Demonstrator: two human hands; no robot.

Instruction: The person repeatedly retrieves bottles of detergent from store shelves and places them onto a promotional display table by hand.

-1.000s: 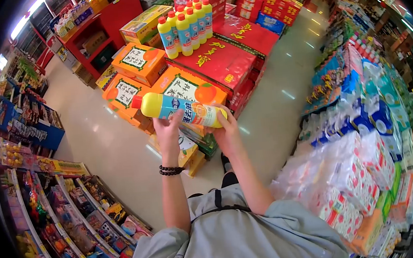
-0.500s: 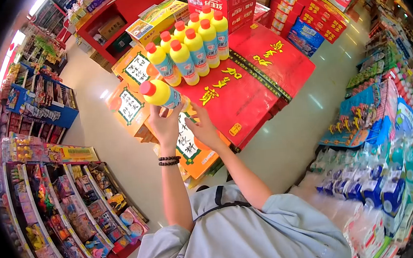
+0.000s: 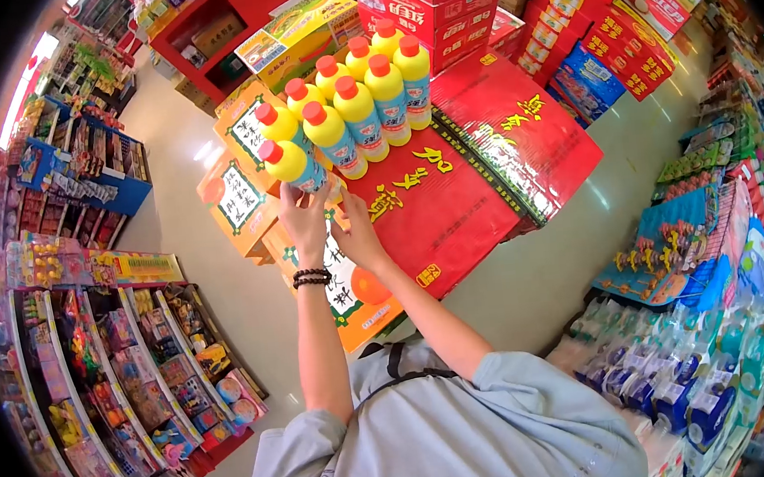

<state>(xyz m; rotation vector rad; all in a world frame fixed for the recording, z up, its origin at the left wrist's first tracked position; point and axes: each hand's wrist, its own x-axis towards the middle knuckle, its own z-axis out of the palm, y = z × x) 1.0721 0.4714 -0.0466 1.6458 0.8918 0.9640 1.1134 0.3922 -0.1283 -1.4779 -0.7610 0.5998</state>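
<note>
Forearms (image 3: 323,362) stretch forward from loose grey fabric sleeves (image 3: 308,449), the left almost straight and the right slanting inward, so that the two hands are close together. We see a double strand of dark round beads (image 3: 312,277) about the left wrist. The left hand (image 3: 306,220) is partly curled, thumb and fingers round the lower body of a yellow plastic bottle with a round red cap and a blue label (image 3: 297,167). The right hand (image 3: 357,232) is half curled near that bottle's base; we cannot tell whether it grips. The bottle leans, cap to the left and away from the body, over orange cardboard cartons with white, green-framed labels (image 3: 350,287), just beside nine matching bottles (image 3: 354,105) standing in a tight cluster. Fingers hide its base, so we cannot tell whether it touches a surface. Red, flat-topped boxes with yellow characters (image 3: 453,223) lie to the right.
</note>
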